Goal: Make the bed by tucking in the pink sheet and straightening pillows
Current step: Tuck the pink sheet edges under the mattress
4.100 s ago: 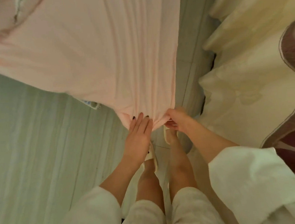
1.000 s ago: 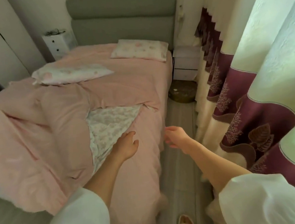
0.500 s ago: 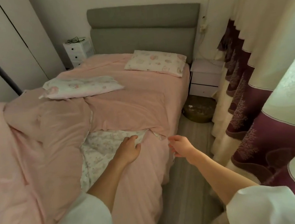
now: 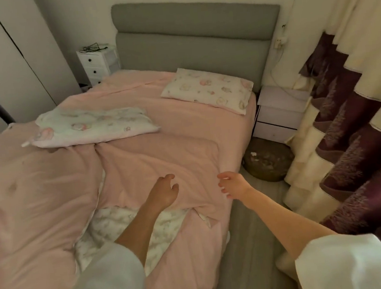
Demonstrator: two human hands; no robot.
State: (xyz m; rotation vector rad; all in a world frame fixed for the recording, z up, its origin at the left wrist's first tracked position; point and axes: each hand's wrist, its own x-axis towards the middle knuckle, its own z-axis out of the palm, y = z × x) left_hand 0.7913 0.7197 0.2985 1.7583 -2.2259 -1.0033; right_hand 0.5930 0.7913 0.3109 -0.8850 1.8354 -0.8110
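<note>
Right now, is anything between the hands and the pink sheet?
Nothing visible. The left hand hovers right over the rumpled pink cotton sheet, and the right hand hangs beside the bed's edge, both with loose fingers holding nothing.

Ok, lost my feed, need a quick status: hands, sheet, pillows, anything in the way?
Left hand open, over the pink sheet. Right hand open, empty, at bed edge. Sheet rumpled, folded back; one pillow at headboard, other pillow askew mid-bed. Nothing blocking.
</note>
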